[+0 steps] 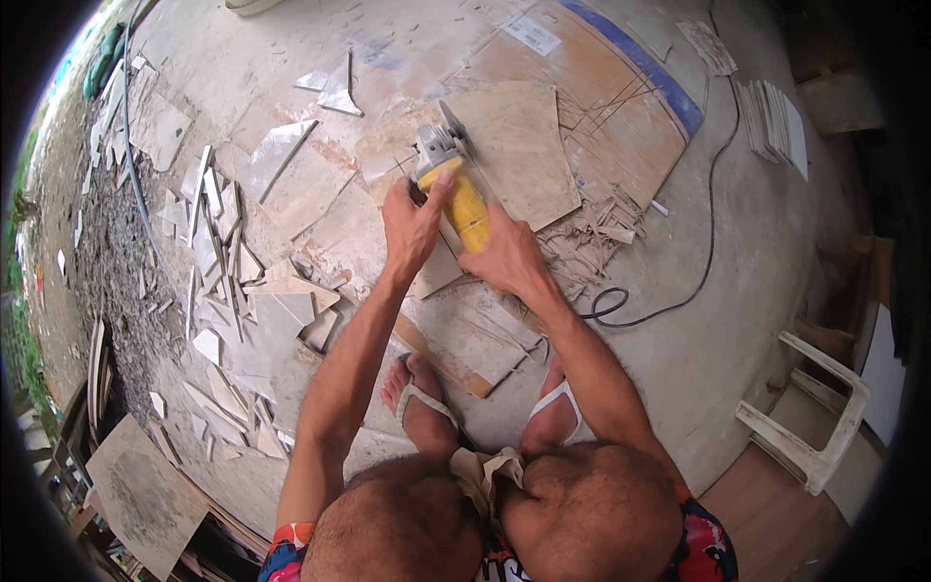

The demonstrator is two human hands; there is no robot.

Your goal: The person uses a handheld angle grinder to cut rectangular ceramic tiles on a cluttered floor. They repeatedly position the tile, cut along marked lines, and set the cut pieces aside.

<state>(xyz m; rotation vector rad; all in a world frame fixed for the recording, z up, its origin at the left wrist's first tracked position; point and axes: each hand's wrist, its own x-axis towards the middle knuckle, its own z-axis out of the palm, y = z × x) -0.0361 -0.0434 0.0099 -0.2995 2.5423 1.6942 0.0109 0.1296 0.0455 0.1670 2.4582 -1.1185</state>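
Both my hands grip a yellow angle grinder [467,209] with a grey metal head. Its thin cutting disc [453,120] stands on edge at the far end, over a dusty beige tile [514,145] on the floor. Whether the disc touches the tile I cannot tell. My left hand [415,221] is closed around the front of the tool near its head, with the thumb across the yellow body. Farther back, my right hand [509,254] wraps the rear of the body and hides that end.
Broken tile pieces [218,238] litter the floor on the left. A black cord [713,223] loops across the right side. A brown board with a blue edge [621,107] lies beyond the tile. Stacked tile strips [771,121] and a white plastic stool [815,412] are at right.
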